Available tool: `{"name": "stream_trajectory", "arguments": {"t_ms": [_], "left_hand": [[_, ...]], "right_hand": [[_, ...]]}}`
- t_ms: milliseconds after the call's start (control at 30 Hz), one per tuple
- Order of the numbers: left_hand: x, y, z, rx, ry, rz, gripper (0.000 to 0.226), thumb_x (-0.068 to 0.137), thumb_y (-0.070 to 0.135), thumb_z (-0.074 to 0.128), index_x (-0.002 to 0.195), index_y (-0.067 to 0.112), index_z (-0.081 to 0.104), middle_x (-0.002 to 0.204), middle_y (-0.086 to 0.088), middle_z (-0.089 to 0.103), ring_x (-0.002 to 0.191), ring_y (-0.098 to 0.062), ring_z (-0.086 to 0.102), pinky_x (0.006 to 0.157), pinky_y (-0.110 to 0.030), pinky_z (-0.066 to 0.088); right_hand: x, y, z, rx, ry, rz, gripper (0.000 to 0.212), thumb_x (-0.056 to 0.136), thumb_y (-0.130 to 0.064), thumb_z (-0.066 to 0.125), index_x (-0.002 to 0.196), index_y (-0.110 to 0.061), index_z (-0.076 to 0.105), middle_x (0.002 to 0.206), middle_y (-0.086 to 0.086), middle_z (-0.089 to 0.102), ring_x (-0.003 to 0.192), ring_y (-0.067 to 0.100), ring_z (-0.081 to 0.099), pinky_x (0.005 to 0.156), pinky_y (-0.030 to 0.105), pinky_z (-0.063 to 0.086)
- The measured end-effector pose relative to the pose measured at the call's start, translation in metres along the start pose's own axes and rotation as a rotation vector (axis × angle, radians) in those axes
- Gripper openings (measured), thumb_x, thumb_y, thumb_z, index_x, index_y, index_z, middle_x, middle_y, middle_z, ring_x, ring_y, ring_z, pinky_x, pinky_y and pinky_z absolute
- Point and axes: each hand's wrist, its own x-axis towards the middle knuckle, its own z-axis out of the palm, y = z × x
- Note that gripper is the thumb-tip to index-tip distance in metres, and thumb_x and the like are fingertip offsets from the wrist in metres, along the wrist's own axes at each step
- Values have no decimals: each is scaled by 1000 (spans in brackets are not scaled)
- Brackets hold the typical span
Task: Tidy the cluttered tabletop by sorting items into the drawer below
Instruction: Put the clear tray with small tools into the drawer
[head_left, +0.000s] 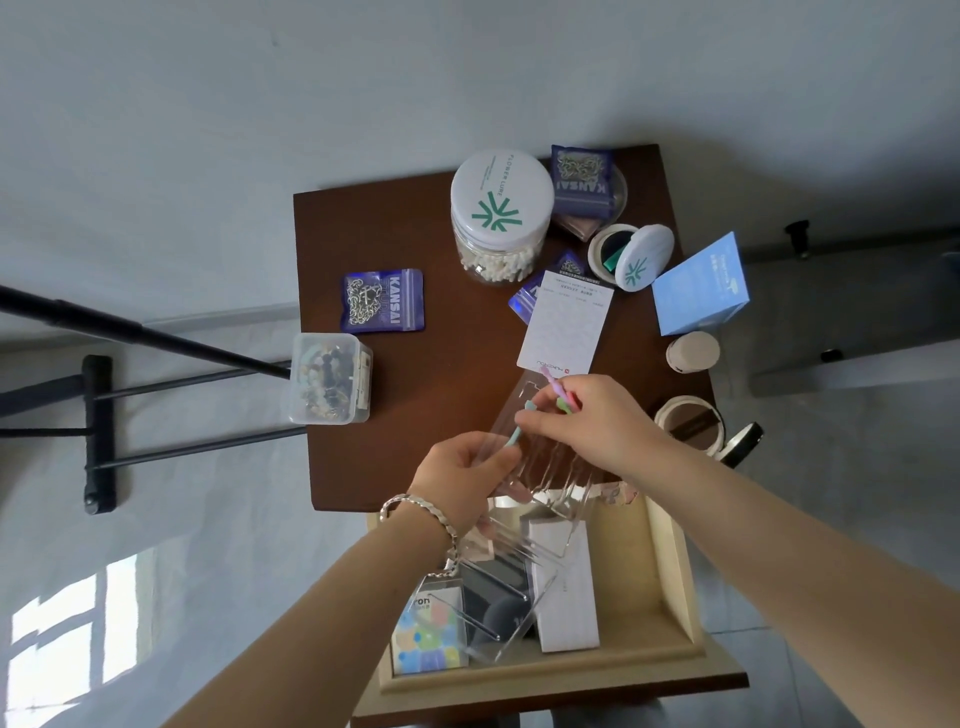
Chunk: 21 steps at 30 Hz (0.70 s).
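Over the front edge of the brown tabletop (395, 228) I hold a clear plastic pack (550, 467) with a white card top. My left hand (467, 478) grips the pack's near left side. My right hand (592, 421) pinches small pastel sticks (558, 395), pink, green and blue, at the pack's upper part. Below the hands the drawer (670, 566) stands pulled out, with a white box (566, 587), a colourful card (426, 634) and clear cases inside.
On the table stand a cotton-swab jar (498, 218), purple zip bags (382, 301), a clear bead box (327, 376), a round white container (631, 254), a blue box (701, 286), a small beige jar (693, 352) and an open compact (691, 426). A black stand (98, 431) is at left.
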Motion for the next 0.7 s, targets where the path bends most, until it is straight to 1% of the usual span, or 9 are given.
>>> {"name": "stream_trajectory", "arguments": {"t_ms": [100, 200, 267, 367, 400, 467, 533, 600, 700], "left_hand": [[5, -1, -2, 34, 10, -6, 13, 91, 24, 56, 94, 12, 61, 53, 7, 66, 30, -4, 41, 36, -16, 35], [10, 1, -3, 35, 7, -43, 7, 93, 19, 51, 94, 15, 57, 73, 1, 71, 33, -6, 45, 40, -18, 39], [12, 2, -2, 20, 1, -67, 9, 94, 16, 48, 97, 17, 56, 77, 0, 70, 32, -5, 47, 37, -16, 37], [13, 6, 0, -51, 9, -95, 14, 94, 15, 46, 103, 16, 57, 73, 0, 65, 33, -7, 48, 36, -16, 37], [12, 7, 2, -102, 5, -107, 15, 94, 16, 46, 103, 13, 58, 70, -1, 67, 32, -8, 47, 36, -15, 35], [10, 10, 4, -208, 15, -151, 21, 95, 23, 43, 92, 9, 59, 52, 0, 63, 33, -12, 45, 39, -16, 35], [9, 11, 5, -251, 59, -175, 37, 96, 37, 36, 82, 11, 59, 42, -3, 55, 37, -17, 47, 45, -22, 37], [10, 9, 6, -188, 52, -151, 43, 96, 44, 32, 89, 10, 59, 50, -8, 53, 39, -18, 50, 46, -22, 37], [8, 7, 6, -82, 41, -106, 29, 97, 35, 39, 104, 14, 57, 54, -5, 55, 33, -11, 48, 40, -18, 36]], "right_hand": [[-3, -4, -4, 101, 67, 10, 16, 83, -31, 66, 81, -15, 64, 70, -12, 57, 68, 4, 55, 54, 13, 38], [-4, -5, -7, 198, 287, -15, 16, 81, -27, 67, 72, -14, 63, 69, 6, 63, 67, 12, 57, 57, 20, 40], [-7, -6, -9, 134, 412, -142, 16, 79, -23, 70, 70, -12, 63, 62, 0, 60, 62, 5, 54, 56, 16, 39], [-12, -4, -3, -23, 294, -339, 20, 81, -17, 69, 74, 0, 62, 70, -20, 59, 74, -5, 59, 59, 7, 42], [-15, -3, 1, -98, 227, -379, 21, 83, -18, 66, 78, 1, 63, 73, -17, 62, 76, 0, 61, 61, 9, 43], [-17, 0, 9, -282, 172, -481, 29, 86, -30, 55, 77, -3, 63, 68, -3, 60, 64, 12, 56, 59, 10, 38], [-17, 3, 14, -375, 148, -525, 37, 85, -40, 45, 78, -9, 63, 66, -4, 57, 60, 11, 51, 57, 10, 35], [-16, 3, 15, -414, 122, -520, 27, 88, -35, 50, 82, -11, 62, 72, -3, 60, 64, 11, 53, 55, 12, 34], [-18, -1, 13, -279, 59, -461, 15, 90, -24, 56, 81, -12, 59, 72, -7, 61, 63, 7, 55, 58, 11, 38]]}}
